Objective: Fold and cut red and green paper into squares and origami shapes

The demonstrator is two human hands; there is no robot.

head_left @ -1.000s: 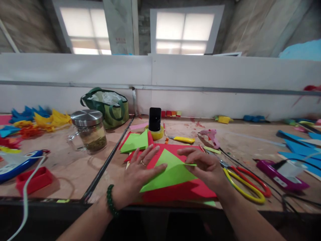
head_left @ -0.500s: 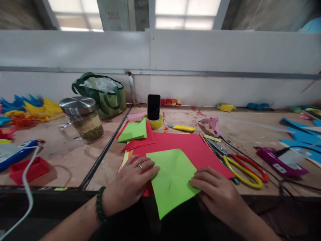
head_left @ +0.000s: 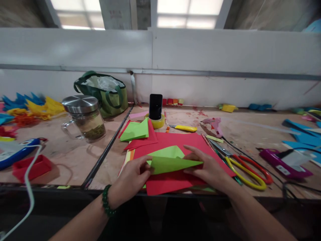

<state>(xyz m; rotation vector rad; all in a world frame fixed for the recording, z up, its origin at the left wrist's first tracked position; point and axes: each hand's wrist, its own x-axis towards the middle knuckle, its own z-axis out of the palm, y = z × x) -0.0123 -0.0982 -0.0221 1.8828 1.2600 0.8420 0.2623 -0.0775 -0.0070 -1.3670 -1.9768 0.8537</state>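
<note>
A sheet of green paper [head_left: 173, 164] is bent over on itself, its near flap raised toward the far side, above a stack of red paper [head_left: 165, 184]. My left hand [head_left: 134, 175] pinches its left end between thumb and fingers. At the right end, my right hand [head_left: 204, 165] has thumb and fingers around the paper's pointed corner, with the index finger extended. Behind the left hand lie folded green paper [head_left: 135, 130] and red paper pieces [head_left: 153, 136]. A green bead bracelet [head_left: 106, 201] circles my left wrist.
Scissors [head_left: 247, 170], a pink glue gun [head_left: 213, 125] and a purple power strip [head_left: 283, 164] lie rightward. A yellow utility knife [head_left: 185, 128] and a phone [head_left: 155, 107] on a tape roll [head_left: 157, 123] are behind. Leftward stand a glass mug [head_left: 86, 120] and a green bag [head_left: 110, 100].
The green sheet, flat and hanging past the table edge before, is now folded up from its near side. My hands have shifted along with it, still at its left and right ends.
</note>
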